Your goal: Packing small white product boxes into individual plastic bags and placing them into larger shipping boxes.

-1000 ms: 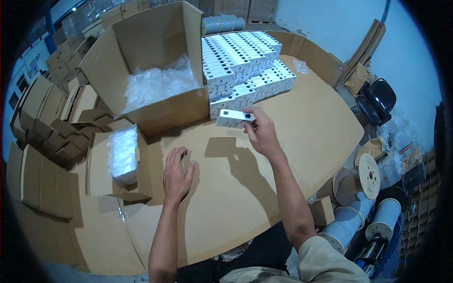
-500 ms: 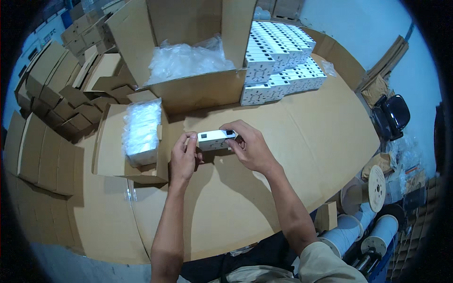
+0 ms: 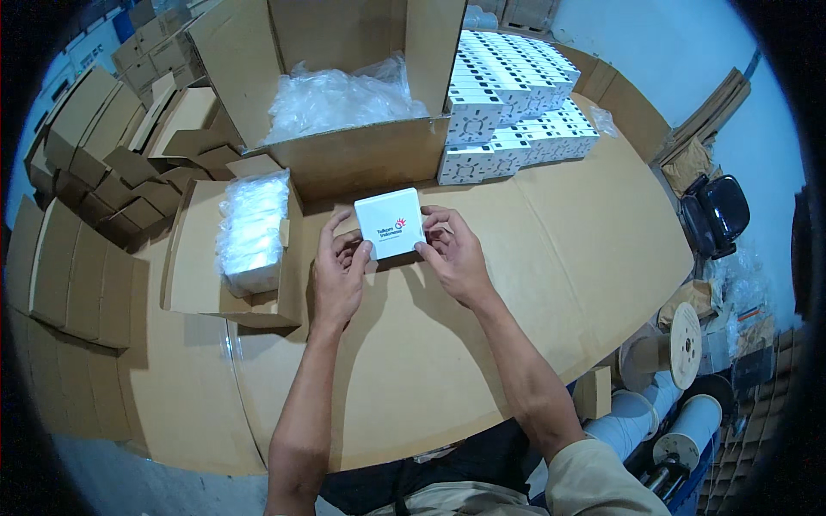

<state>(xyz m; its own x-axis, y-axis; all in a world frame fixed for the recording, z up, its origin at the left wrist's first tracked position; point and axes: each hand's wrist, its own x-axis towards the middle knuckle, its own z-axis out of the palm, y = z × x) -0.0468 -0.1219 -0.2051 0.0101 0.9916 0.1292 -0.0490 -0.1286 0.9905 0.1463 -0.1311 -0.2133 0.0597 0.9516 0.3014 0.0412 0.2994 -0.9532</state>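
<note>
Between my two hands is a square white plastic box (image 3: 390, 225), its flat printed face with a small red mark turned up toward me. My left hand (image 3: 341, 267) grips its left edge, the thumb at the lower left corner. At the right edge my right hand (image 3: 453, 255) pinches it, thumb near the lower right corner. Just left of my hands lies an open cardboard carton (image 3: 194, 249). A row of white boxes in clear bubbly wrap (image 3: 255, 228) stands inside that carton.
A large open carton (image 3: 361, 159) behind my hands holds clear plastic bags (image 3: 344, 101). Stacked white boxes (image 3: 503, 103) stand at the back right. Folded cardboard cartons (image 3: 73, 267) line the left side. Cable reels (image 3: 684, 344) stand beyond the cardboard-covered table's (image 3: 551, 267) right edge.
The white box has been tilted, so its broad printed face shows instead of its narrow side with dark openings. Both hands have shifted their grip to its side edges.
</note>
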